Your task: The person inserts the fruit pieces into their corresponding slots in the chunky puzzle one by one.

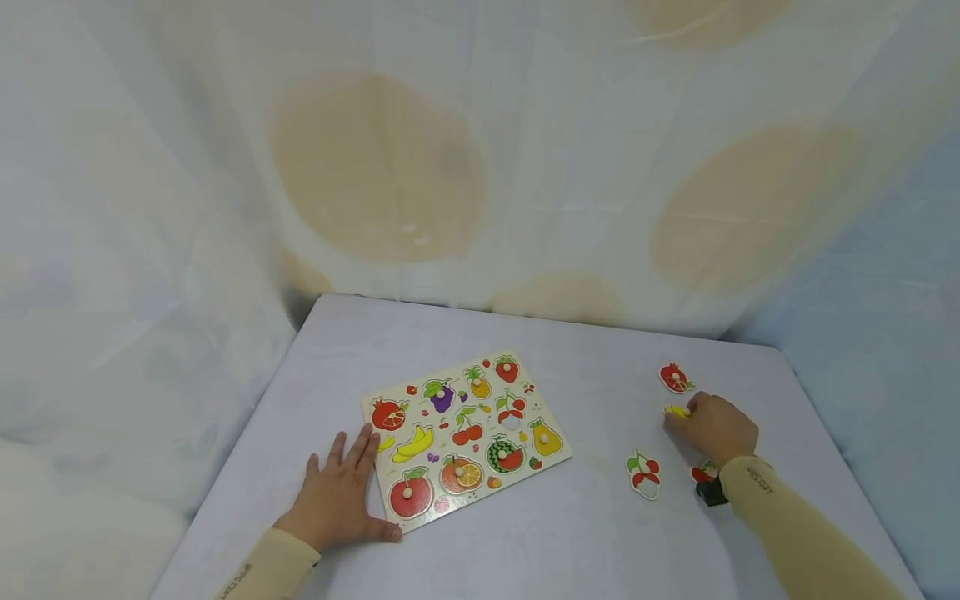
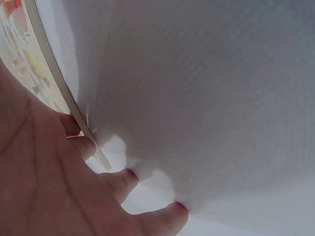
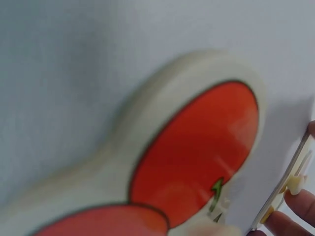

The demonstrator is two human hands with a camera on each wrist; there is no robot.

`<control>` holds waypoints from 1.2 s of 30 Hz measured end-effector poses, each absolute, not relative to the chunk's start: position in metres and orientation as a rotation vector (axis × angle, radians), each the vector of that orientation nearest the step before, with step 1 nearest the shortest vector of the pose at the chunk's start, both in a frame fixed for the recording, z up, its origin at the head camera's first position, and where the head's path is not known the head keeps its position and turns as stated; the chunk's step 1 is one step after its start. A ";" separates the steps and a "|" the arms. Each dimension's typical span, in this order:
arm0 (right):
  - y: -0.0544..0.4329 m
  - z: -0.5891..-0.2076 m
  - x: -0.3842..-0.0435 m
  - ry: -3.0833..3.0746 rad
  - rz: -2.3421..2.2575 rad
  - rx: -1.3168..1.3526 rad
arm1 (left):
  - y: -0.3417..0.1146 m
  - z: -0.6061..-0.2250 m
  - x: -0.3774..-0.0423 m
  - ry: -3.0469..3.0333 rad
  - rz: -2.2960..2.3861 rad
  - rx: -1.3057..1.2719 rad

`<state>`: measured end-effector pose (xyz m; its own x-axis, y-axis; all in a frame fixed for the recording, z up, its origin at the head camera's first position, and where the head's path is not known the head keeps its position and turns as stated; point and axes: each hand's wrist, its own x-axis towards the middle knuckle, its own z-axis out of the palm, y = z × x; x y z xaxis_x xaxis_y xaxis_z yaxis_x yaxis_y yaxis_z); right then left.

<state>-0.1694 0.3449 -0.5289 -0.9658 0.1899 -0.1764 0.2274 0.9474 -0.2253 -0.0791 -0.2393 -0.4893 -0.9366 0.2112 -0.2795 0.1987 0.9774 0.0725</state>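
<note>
A wooden fruit puzzle board (image 1: 480,446) lies tilted on the table. My left hand (image 1: 341,492) spreads its fingers along the board's left side, the index fingertip at the edge and the thumb at the near-left corner. In the left wrist view, fingertips (image 2: 129,174) rest on the white cloth beside the board's edge. My right hand (image 1: 716,429) pinches a yellow puzzle piece (image 1: 677,411) at the table's right side. The right wrist view shows the fingers round this piece and its pale knob (image 3: 295,184); most of its picture is hidden.
A pomegranate piece (image 1: 675,378) lies just beyond my right hand, a cherry piece (image 1: 643,475) nearer and to the left. Another red fruit piece (image 1: 703,472) is partly covered by the right wrist. White curtains (image 1: 562,208) surround the cloth-covered table (image 1: 525,550).
</note>
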 end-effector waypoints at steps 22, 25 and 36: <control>0.319 -0.508 -0.168 3.013 -0.409 0.168 | -0.239 -0.490 -0.080 2.835 0.074 0.298; 0.306 -0.498 -0.167 3.031 -0.419 0.098 | -0.239 -0.487 -0.080 2.831 0.081 0.298; 0.243 -0.479 -0.174 3.111 -0.424 -0.136 | -0.239 -0.485 -0.078 2.829 0.094 0.297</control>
<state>-0.1737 0.2429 -0.4794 -0.9963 -0.0854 0.0124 -0.0857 0.9598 -0.2674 -0.0782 -0.2386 -0.4849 -0.9354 0.2124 -0.2826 0.1932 0.9766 0.0944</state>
